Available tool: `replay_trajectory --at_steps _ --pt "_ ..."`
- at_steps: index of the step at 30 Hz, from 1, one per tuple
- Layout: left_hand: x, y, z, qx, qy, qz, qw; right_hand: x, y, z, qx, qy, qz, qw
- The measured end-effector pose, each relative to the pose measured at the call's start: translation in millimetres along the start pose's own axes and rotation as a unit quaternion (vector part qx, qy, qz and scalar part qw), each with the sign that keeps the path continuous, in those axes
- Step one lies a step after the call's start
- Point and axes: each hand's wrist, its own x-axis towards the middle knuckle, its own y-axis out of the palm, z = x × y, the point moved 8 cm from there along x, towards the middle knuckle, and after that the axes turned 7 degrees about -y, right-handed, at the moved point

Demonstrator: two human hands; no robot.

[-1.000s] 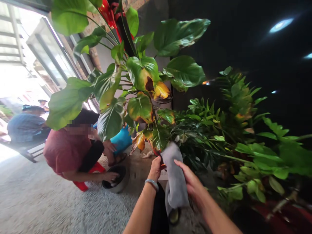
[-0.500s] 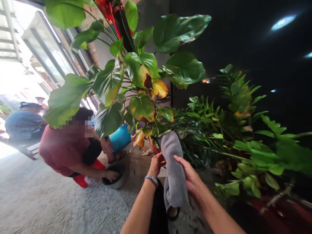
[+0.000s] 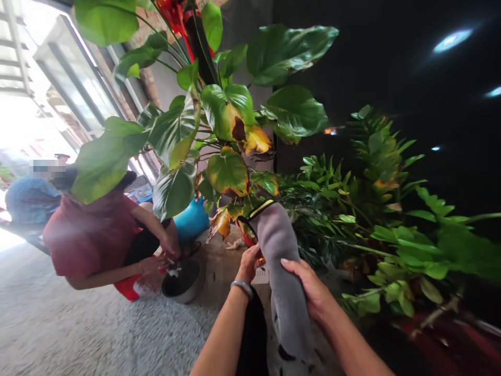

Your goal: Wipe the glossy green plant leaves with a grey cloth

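Note:
A long grey plush piece (image 3: 284,261) with a black-and-yellow edge at its upper end and dark spots near its lower end hangs between my hands. Its exact kind is unclear. My left hand (image 3: 248,263), with a bracelet on the wrist, is closed at its left side near the upper part; some fingers are hidden. My right hand (image 3: 307,284) grips it from the right, thumb lying on the front and the other fingers behind it.
A large-leaved potted plant (image 3: 229,169) rises just ahead, with more leafy plants (image 3: 391,245) at the right. To the left, a person in a red shirt (image 3: 94,230) sits bent over a dark bucket (image 3: 182,282). A blue container (image 3: 191,222) stands behind.
The plush piece has turned and shifted slightly, so its black-and-yellow edge shows more. The person at the left has lifted a hand out of the bucket and leaned left.

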Motion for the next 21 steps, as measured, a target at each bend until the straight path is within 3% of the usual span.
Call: replay_trajectory --at_steps 4,7,11,13,15,18,21 --pt "0 3.0 -1 -0.020 -0.018 0.000 1.000 -10 -51 -38 -0.026 0.049 -0.122 0.991" --pt "0 4.6 -3 -0.030 -0.022 0.004 0.999 -36 -67 -45 -0.014 0.053 -0.132 0.990" --pt "-1 7.4 -2 -0.036 -0.026 0.003 0.999 -44 -56 9 0.049 -0.029 -0.128 0.990" --pt "-2 8.6 -1 -0.038 -0.028 0.002 0.999 -32 -50 36 0.109 -0.062 -0.137 0.983" --pt "-2 9.2 -1 -0.040 -0.030 0.002 0.999 -16 -51 43 0.174 -0.067 -0.140 0.972" --pt "-3 8.3 -2 -0.040 -0.031 0.004 0.999 -5 -70 3 0.204 0.010 -0.155 0.967" --pt "-3 6.3 -3 -0.038 -0.032 0.004 0.999 -18 -95 -53 0.170 0.106 -0.163 0.966"
